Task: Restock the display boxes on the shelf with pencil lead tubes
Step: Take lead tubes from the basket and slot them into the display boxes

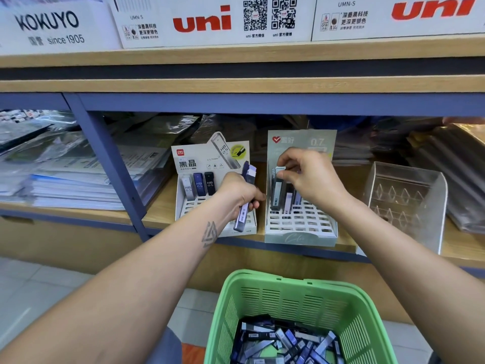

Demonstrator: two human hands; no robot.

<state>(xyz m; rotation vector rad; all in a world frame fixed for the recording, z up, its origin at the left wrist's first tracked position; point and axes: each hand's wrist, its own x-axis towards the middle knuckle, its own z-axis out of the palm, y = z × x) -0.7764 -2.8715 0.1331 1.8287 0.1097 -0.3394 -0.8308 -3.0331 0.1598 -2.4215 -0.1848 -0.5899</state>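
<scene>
Two cardboard display boxes stand side by side on the wooden shelf. The left display box (pixel 183 214) holds three upright tubes, white, blue and black, in its back row. The right display box (pixel 301 232), marked 0.7, holds several tubes at its back. My left hand (pixel 240 194) grips a small bundle of lead tubes (pixel 246 195) in front of the left box. My right hand (pixel 307 172) pinches the top of a grey lead tube (pixel 278 190) standing in the right box's back row. A green basket (pixel 288 295) below holds several loose tubes.
A clear acrylic organiser (pixel 409 195) stands to the right of the boxes. Stacks of plastic-wrapped paper (pixel 73 179) fill the shelf bay on the left, beyond a blue upright post (pixel 115 174). Branded cartons (pixel 210 19) sit on the shelf above.
</scene>
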